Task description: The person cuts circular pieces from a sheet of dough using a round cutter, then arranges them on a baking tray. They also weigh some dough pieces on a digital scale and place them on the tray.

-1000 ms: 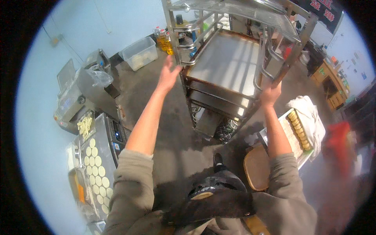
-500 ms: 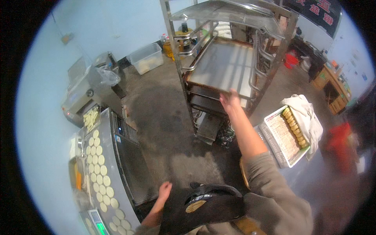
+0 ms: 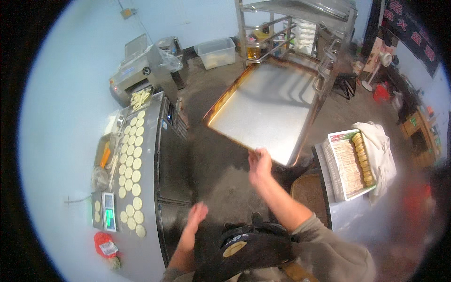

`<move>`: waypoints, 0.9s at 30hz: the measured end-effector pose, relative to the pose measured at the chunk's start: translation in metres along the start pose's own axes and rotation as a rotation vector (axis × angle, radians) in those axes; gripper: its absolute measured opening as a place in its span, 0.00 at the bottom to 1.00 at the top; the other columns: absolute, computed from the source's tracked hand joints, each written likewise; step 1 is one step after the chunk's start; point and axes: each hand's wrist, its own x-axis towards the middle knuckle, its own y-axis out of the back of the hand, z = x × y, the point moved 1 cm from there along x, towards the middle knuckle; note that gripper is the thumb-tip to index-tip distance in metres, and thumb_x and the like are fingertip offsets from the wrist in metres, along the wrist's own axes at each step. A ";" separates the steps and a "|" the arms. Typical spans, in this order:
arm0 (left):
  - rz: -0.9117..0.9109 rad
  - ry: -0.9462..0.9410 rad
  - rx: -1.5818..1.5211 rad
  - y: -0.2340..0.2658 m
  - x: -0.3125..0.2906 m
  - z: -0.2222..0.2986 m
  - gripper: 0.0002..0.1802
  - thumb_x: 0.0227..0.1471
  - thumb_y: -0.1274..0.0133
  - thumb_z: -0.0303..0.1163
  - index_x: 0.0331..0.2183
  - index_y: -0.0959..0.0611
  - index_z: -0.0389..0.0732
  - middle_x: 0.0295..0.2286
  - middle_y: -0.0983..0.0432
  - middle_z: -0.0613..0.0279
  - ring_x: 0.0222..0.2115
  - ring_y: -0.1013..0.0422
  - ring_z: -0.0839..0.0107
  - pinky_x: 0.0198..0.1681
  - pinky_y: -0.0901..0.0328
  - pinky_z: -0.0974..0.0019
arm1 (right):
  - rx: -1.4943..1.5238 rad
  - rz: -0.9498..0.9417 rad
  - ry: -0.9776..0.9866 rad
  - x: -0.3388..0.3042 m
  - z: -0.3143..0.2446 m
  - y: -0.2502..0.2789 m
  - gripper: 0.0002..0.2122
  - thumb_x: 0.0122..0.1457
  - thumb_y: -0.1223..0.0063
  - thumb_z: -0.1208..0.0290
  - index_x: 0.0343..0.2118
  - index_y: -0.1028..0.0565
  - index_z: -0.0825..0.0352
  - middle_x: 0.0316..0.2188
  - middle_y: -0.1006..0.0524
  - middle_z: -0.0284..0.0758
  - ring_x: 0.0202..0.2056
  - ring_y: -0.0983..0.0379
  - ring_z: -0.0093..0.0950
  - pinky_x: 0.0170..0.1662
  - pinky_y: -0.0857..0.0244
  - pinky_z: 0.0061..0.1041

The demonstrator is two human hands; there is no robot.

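Note:
My right hand (image 3: 260, 167) grips the near edge of a large metal baking tray (image 3: 275, 105) with browned rims. The tray is pulled well out of a tall metal rack (image 3: 244, 35) and slants toward me; its far part is still among the rack's rails. Nothing lies on the tray except shadows. My left hand (image 3: 198, 215) hangs in the air beside the counter's edge, fingers loosely stretched, touching nothing. On the counter (image 3: 152, 150) to the left, several flat round dough pieces (image 3: 136, 163) lie in rows.
A digital scale (image 3: 109, 212) and a dough machine (image 3: 141, 70) stand along the left side. To the right, a white crate (image 3: 350, 164) holds a row of round pastries (image 3: 361, 157) beside a cloth (image 3: 381, 152). A clear plastic bin (image 3: 216, 52) sits by the wall.
My right hand has drawn the baking tray out of the rack toward me. My left hand has risen slightly, and the whole view has shifted left.

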 end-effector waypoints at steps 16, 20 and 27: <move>-0.398 -0.001 -0.249 0.086 -0.137 0.131 0.32 0.60 0.51 0.59 0.45 0.17 0.38 0.37 0.17 0.53 0.36 0.21 0.59 0.42 0.26 0.55 | -0.191 -0.342 -0.443 -0.334 0.116 0.199 0.13 0.52 0.44 0.66 0.40 0.26 0.65 0.41 0.24 0.35 0.48 0.30 0.33 0.57 0.38 0.35; -0.298 -0.074 -0.373 0.208 -0.230 0.047 0.19 0.48 0.49 0.37 0.36 0.17 0.33 0.29 0.19 0.51 0.27 0.22 0.60 0.33 0.25 0.55 | -0.406 -0.489 -0.614 -0.369 0.149 0.208 0.17 0.52 0.42 0.64 0.41 0.25 0.69 0.41 0.23 0.40 0.42 0.26 0.36 0.54 0.34 0.39; 0.424 -0.313 -0.731 0.331 -0.412 -0.111 0.21 0.41 0.49 0.36 0.36 0.19 0.31 0.29 0.21 0.51 0.27 0.24 0.55 0.34 0.26 0.54 | -1.017 -1.042 -0.896 -0.359 0.235 0.128 0.37 0.60 0.40 0.48 0.63 0.34 0.72 0.56 0.27 0.47 0.57 0.29 0.37 0.63 0.37 0.36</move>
